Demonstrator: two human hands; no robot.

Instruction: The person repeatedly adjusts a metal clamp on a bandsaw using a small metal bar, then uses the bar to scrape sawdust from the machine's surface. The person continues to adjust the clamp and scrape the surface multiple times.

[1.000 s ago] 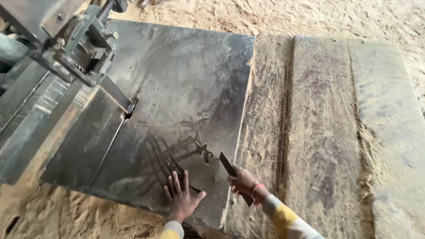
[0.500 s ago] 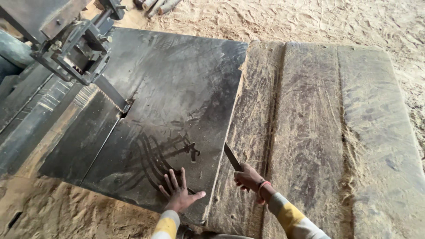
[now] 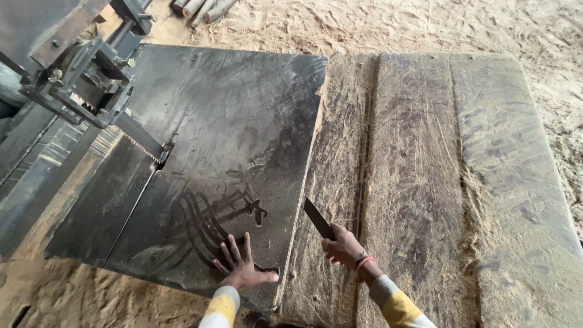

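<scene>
My left hand [image 3: 238, 267] lies flat with fingers spread on the near edge of a dark metal saw table [image 3: 231, 121], beside finger streaks wiped through the dust. My right hand [image 3: 344, 249] grips a short dark flat strip [image 3: 318, 218] that points up and to the left, just above the seam between the metal table and the wooden planks. Both sleeves are striped yellow and white. A band saw blade [image 3: 143, 143] enters a slot in the table at the left.
The saw's metal guide and frame [image 3: 79, 79] stand at the upper left. Wide, rough wooden planks [image 3: 425, 170] covered in sawdust extend to the right. Sawdust covers the ground around, with a few logs [image 3: 200, 7] at the top.
The view has shifted slightly. My left hand stays flat on the table while my right hand with the dark strip has moved a little right, past the table's edge.
</scene>
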